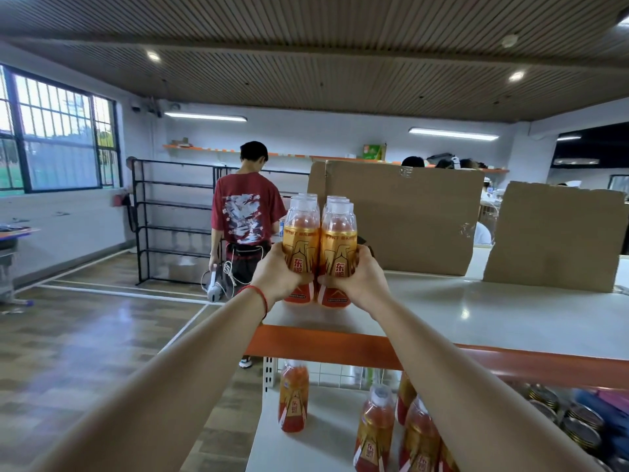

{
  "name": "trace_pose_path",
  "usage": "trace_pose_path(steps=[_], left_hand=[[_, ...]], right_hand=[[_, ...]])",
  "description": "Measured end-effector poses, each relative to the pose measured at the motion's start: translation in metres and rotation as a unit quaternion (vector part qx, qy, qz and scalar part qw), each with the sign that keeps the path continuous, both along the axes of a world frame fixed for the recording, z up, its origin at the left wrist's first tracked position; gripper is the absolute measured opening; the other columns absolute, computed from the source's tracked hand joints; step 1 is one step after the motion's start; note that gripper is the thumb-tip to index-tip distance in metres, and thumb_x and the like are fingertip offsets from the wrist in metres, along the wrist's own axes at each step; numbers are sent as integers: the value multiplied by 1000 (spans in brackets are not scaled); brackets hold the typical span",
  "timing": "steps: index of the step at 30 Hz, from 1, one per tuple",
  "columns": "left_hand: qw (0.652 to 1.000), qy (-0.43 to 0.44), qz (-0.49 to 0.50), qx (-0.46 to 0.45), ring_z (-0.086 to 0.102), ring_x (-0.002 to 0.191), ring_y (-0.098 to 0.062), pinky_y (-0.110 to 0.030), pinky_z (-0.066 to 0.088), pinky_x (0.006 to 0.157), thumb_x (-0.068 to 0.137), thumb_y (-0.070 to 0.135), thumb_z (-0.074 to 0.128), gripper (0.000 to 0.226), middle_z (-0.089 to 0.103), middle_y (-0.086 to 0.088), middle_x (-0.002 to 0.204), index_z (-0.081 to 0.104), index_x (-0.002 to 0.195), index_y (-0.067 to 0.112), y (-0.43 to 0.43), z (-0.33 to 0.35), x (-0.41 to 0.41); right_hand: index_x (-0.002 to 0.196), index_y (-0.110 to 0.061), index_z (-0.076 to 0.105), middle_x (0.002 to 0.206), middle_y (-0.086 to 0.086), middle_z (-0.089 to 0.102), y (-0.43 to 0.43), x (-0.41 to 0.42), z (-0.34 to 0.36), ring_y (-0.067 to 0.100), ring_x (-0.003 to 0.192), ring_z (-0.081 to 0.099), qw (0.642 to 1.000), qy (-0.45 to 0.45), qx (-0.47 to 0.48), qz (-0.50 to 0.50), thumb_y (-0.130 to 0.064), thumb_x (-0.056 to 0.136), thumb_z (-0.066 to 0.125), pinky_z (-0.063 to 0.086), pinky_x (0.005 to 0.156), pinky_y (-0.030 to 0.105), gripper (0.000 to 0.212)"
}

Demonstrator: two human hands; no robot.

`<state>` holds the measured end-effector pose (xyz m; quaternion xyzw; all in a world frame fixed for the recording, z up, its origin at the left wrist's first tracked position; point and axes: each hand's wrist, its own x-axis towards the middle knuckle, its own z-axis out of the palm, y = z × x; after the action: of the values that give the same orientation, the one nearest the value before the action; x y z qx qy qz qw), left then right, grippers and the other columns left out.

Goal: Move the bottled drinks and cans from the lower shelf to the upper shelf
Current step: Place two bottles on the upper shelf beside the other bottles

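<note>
Two rows of orange-and-gold bottled drinks stand at the left end of the white upper shelf (476, 311). My left hand (277, 275) grips the front bottle of the left row (301, 247). My right hand (357, 279) grips the front bottle of the right row (338, 248). More bottles stand right behind these two. On the lower shelf (326, 434) one bottle (293, 396) stands alone at the left, several more bottles (376, 427) stand to its right, and gold-topped cans (578, 424) crowd the far right.
Two cardboard sheets (401, 216) (554, 233) stand upright at the back of the upper shelf. An orange beam (323, 345) fronts that shelf. A person in a red shirt (246, 212) stands on the wooden floor beyond, beside a black rack (173, 216).
</note>
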<state>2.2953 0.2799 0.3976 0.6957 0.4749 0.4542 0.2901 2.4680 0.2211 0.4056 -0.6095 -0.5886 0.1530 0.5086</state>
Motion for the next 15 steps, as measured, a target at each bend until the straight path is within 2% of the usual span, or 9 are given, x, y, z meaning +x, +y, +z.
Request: trace_pose_path(steps=[6, 15], left_hand=[[1000, -6, 7, 1, 66, 98, -18, -43, 56, 90, 65, 31, 86, 64, 69, 4, 105, 54, 119, 23, 4, -3, 4], [1000, -8, 5, -6, 66, 99, -18, -44, 56, 92, 64, 31, 86, 66, 68, 4, 107, 53, 120, 23, 6, -4, 3]], right_hand=[[133, -18, 43, 128, 6, 55, 6, 0, -7, 24, 116, 56, 1000, -19, 7, -16, -34, 72, 84, 48, 92, 37, 75], [135, -19, 41, 128, 5, 55, 10, -2, -8, 24, 116, 56, 1000, -12, 6, -15, -36, 71, 84, 50, 97, 45, 79]])
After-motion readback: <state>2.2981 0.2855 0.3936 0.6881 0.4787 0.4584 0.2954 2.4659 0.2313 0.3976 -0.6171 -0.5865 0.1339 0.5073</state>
